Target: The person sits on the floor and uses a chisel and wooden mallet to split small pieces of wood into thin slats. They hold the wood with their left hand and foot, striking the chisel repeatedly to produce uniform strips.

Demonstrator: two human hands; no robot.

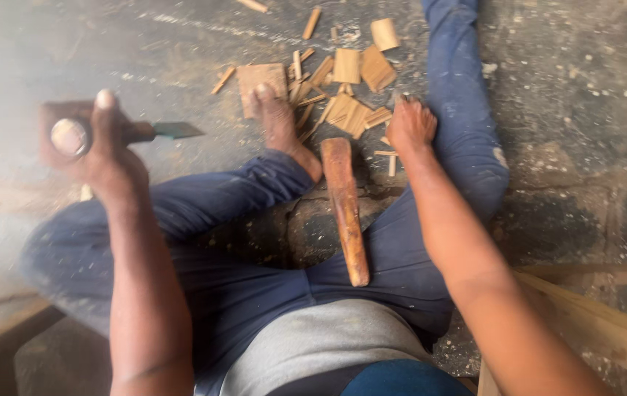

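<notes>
The person sits on a concrete floor (570,110) with legs in blue trousers (240,286) spread apart. The left hand (97,150) is raised at the left of the scene, its grip closed around the wooden handle of a chisel (134,132); the metal blade points right, and the handle's round butt end faces the camera. The hand and tool are blurred.

The right hand (410,125) is farther out and to the right, reaching down to the floor beside the right leg. Its fingers are bent at the edge of a heap of wood chips (350,88), but whether they hold a piece cannot be told.

Between the legs lies a long wooden mallet-like club (346,209), running from near to far, touched by neither hand. A bare foot (278,121) rests just left of its far end, toes against a flat square offcut (261,81). Pale wooden battens (592,315) cross the near right corner.
</notes>
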